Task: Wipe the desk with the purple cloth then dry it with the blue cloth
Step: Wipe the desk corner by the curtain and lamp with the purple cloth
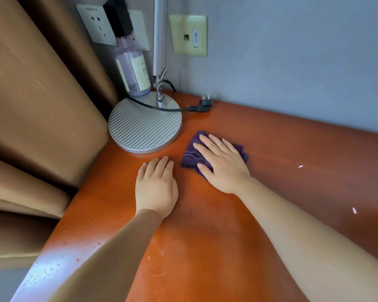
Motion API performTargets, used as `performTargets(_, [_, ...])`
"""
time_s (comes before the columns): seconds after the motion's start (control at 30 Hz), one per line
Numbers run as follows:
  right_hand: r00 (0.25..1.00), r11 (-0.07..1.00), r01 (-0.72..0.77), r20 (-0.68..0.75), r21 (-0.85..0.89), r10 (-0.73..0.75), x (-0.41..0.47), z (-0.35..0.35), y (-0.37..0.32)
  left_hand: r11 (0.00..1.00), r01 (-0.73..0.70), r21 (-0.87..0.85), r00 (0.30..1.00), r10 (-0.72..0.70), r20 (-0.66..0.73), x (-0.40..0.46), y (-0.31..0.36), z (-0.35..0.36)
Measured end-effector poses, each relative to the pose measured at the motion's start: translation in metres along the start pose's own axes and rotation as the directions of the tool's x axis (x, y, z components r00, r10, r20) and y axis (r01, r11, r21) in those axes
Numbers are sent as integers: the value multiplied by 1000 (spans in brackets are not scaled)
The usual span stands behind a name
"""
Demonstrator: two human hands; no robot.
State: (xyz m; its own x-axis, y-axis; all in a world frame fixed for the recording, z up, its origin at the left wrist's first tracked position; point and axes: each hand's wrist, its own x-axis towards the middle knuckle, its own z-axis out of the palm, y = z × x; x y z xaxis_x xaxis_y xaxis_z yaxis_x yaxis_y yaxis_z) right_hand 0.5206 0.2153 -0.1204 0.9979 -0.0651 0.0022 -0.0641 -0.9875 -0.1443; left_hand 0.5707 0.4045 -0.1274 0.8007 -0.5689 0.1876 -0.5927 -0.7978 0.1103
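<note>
Right hand: my right hand lies flat, palm down, on the folded purple cloth, its fingers straight and spread, pressing the cloth to the desk without curling round it.
Left hand: my left hand rests palm down on the bare wood just beside the cloth, fingers straight and close together, holding nothing.
Purple cloth: it sits on the glossy orange-brown wooden desk, near the back, just to the right of the lamp base and apart from it; most of it is covered by my right hand.
Lamp: I see a round, ribbed, silver-grey lamp base in the far left corner, with a metal stem rising from it.
Cable: a black power cord with an unplugged plug crosses the base and ends on the desk near the wall.
Bottle: a clear bottle of pale purple liquid with a black top stands behind the base.
Wall: grey, with white sockets and a cream data port plate.
Left side: brown curtain hangs against the desk edge.
Desk surface: small pale specks lie near the front left edge and at right.
</note>
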Motion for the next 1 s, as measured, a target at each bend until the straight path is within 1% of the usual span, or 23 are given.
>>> performTargets(0.1, [997,997,-75,30,9,75,26,-3,17,999,-10,-33,999,8,-51,3,-1,1])
performTargets(0.2, [992,992,-125,31,12,124,30,-4,15,994,-52,-100,993,42,-108,13,2,3])
performTargets(0.27, [991,992,-127,34,15,127,20,-4,11,986,-89,-140,989,70,-133,25,11,4])
performTargets(0.33, [996,996,-90,26,17,90,7,-4,8,980,-107,-165,987,85,-135,36,23,7])
performTargets(0.47, [1000,1000,8,23,4,-8,3,-3,18,975,-28,-218,996,10,-84,53,38,13])
performTargets(0.6, [999,999,48,5,19,-48,25,-3,36,979,0,-203,998,-12,-59,62,42,17])
performTargets(0.7, [1000,1000,19,-11,22,-19,49,-7,49,980,25,-197,997,-40,-72,61,42,18])
performTargets(0.87, [995,994,-98,-24,57,100,66,-8,47,973,68,-219,995,-82,-57,60,44,16])
performTargets(0.93, [994,993,-109,-5,54,109,55,-7,42,973,65,-219,996,-78,-50,60,44,15])
performTargets(1.0, [996,995,-85,5,46,85,42,-6,38,971,73,-228,996,-84,-41,60,43,15])
